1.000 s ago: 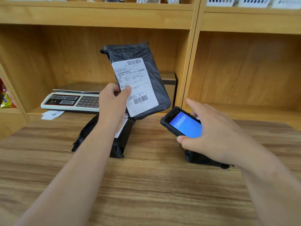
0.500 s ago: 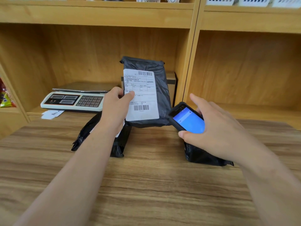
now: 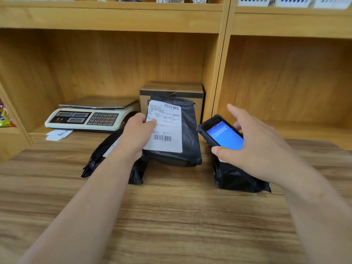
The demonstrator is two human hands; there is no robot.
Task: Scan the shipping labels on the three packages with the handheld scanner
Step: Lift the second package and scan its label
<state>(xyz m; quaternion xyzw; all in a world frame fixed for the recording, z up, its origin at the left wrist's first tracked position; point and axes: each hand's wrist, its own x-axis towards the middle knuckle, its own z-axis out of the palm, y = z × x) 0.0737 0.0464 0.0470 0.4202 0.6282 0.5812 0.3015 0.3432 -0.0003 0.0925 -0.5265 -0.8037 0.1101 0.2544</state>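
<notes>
My left hand [image 3: 138, 135] grips the left edge of a black plastic package [image 3: 189, 134], thumb on its white shipping label [image 3: 167, 128] with two barcodes. The package leans back with its lower edge on or near the table. A second black package [image 3: 99, 157] lies under my left forearm, its label mostly hidden. A third black package [image 3: 236, 178] lies at the right, below my right hand [image 3: 261, 149]. That hand holds the handheld scanner [image 3: 219, 132], blue screen lit, just right of the held package, forefinger raised.
A wooden table [image 3: 171, 216] stands against wooden shelves. In the left shelf bay sit a white electronic scale [image 3: 91, 115], a paper slip [image 3: 58, 134] and a cardboard box [image 3: 171, 90] behind the held package. Colourful packets [image 3: 4, 119] are at the far left.
My left hand has lowered the labelled package from mid-air down toward the table and straightened it. My right hand with the scanner has risen slightly and sits close beside the package.
</notes>
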